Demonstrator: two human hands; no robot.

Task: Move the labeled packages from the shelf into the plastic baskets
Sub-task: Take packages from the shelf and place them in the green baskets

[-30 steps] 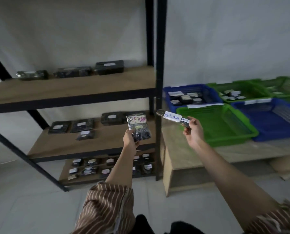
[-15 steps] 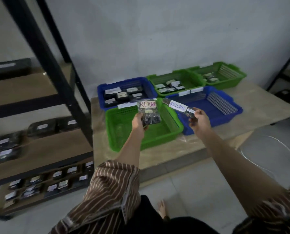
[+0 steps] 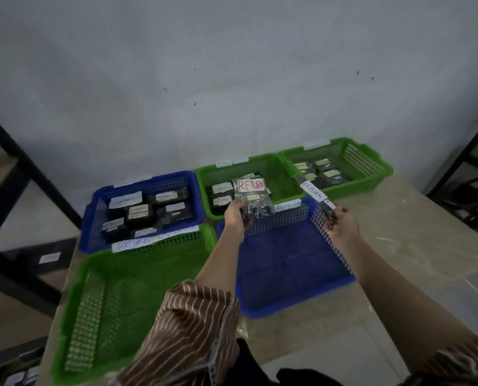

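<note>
My left hand [image 3: 235,215] grips a clear bag of dark parts [image 3: 253,199] with a pink "RETURN" label, held upright over the far edge of the near blue basket [image 3: 290,263]. My right hand [image 3: 339,221] holds a slim dark package [image 3: 315,195] with a white "RETURN" label, tilted over that basket's far right corner. The near blue basket has nothing in it. To its left, the near green basket [image 3: 115,307] is also bare inside.
At the back stand a blue basket [image 3: 140,210] and two green baskets [image 3: 276,171] [image 3: 352,160], each holding labeled dark packages. All baskets sit on a low wooden platform [image 3: 416,227]. The black shelf frame [image 3: 17,174] is at the left, another rack [image 3: 477,168] at the right.
The view has swung from the shelf to the baskets and come closer. Both hands, still gripping their packages, now hover over the near blue basket instead of the green one.
</note>
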